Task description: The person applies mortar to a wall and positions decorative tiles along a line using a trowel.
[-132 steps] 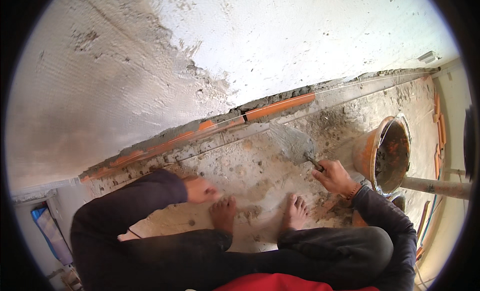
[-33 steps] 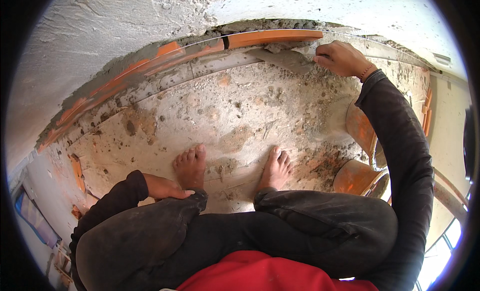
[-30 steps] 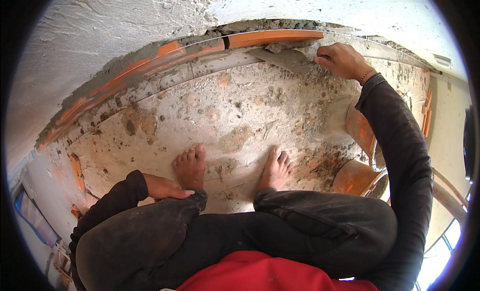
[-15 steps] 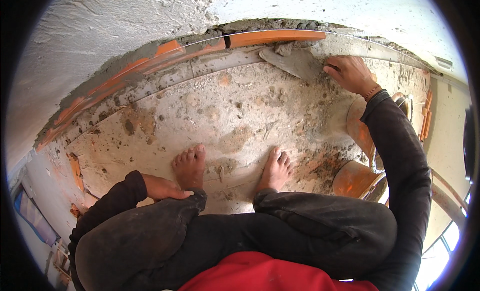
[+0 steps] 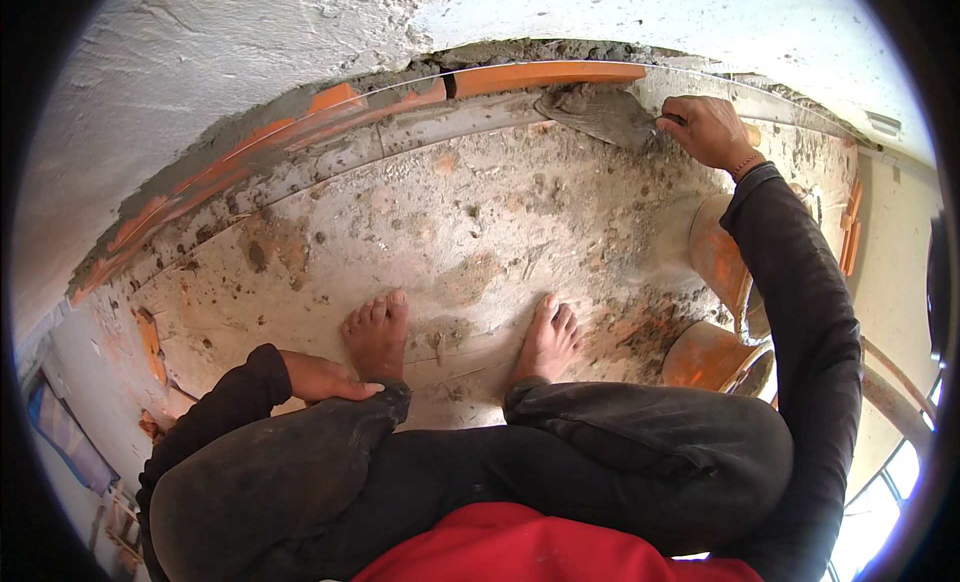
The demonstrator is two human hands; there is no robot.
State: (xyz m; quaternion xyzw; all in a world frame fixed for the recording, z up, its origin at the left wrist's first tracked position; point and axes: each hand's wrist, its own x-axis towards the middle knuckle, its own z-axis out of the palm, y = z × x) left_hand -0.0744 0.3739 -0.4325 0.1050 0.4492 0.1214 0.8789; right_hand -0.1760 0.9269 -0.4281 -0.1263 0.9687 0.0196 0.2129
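Note:
My right hand [image 5: 708, 132] is closed round the handle of a trowel [image 5: 625, 120], at the far right of the floor. Grey mortar [image 5: 578, 100] sits on the blade, which lies low beside the end of an orange tile strip [image 5: 545, 76]. A bit of the wooden handle pokes out past my wrist side. My left hand [image 5: 328, 376] lies over my left knee at the trouser cuff, thumb stretched out, holding nothing that I can see. Its other fingers are largely hidden.
More orange tile strips [image 5: 240, 154] smeared with mortar run along the wall base, with a taut pale string above them. Two orange buckets [image 5: 715, 247] stand at the right, near my forearm. My bare feet [image 5: 378, 332] are on the mortar-spattered floor [image 5: 430, 212].
My right hand has shifted slightly right and away from me, and the trowel blade has slid right with it, its angle changed a little. My left hand stays on the knee.

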